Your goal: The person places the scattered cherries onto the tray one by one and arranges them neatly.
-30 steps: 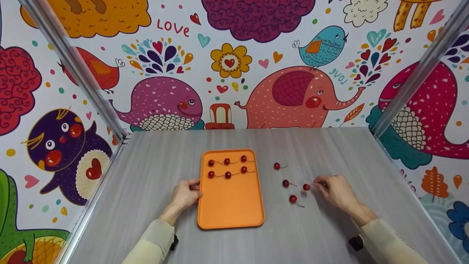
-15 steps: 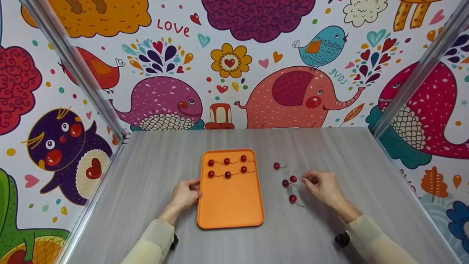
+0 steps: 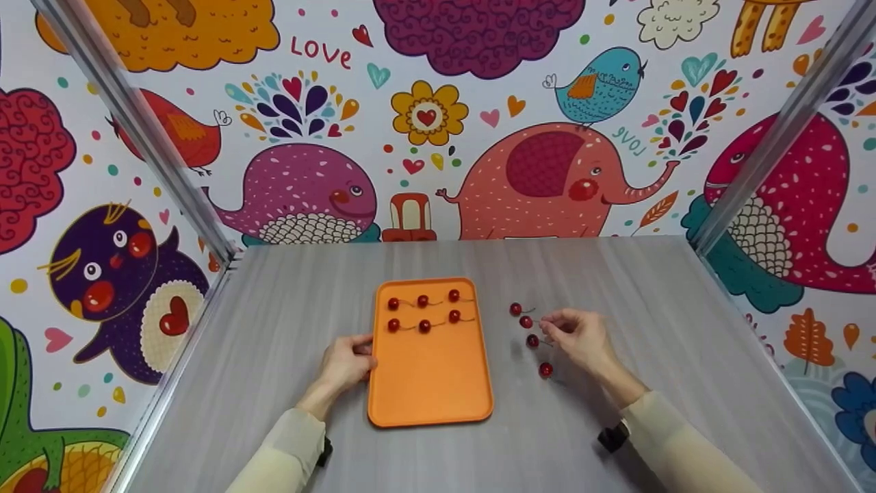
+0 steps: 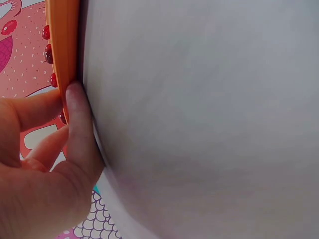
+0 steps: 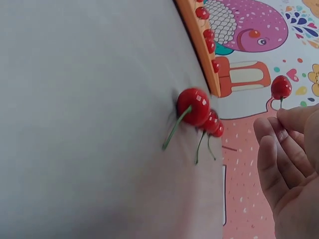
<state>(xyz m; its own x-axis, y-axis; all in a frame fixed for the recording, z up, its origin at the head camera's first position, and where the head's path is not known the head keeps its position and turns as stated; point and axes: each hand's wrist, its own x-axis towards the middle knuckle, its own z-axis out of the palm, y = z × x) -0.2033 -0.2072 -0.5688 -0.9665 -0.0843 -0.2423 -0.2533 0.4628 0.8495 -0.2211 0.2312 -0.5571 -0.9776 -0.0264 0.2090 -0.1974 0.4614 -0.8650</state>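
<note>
My right hand (image 3: pixel 582 339) pinches a red cherry (image 3: pixel 525 322) by its thin stem, holding it above the table to the right of the tray. In the right wrist view the held cherry (image 5: pixel 281 87) hangs clear of the table, beyond the fingertips. Three loose cherries lie near this hand: a far one (image 3: pixel 515 309), a middle one (image 3: pixel 532 340) and a near one (image 3: pixel 545 370). My left hand (image 3: pixel 345 363) grips the left rim of the orange tray (image 3: pixel 431 411), with fingers on both sides of the edge in the left wrist view. Two rows of cherries (image 3: pixel 424 326) lie in the tray's far half.
The grey wood-grain table (image 3: pixel 294 287) extends around the tray. Metal posts (image 3: pixel 746 164) and cartoon-printed walls (image 3: pixel 424 192) enclose it at the back and sides.
My right hand has carried the cherry by its stem leftward and away from me, from right of the loose cherries to among them. My left hand and the tray stay in place.
</note>
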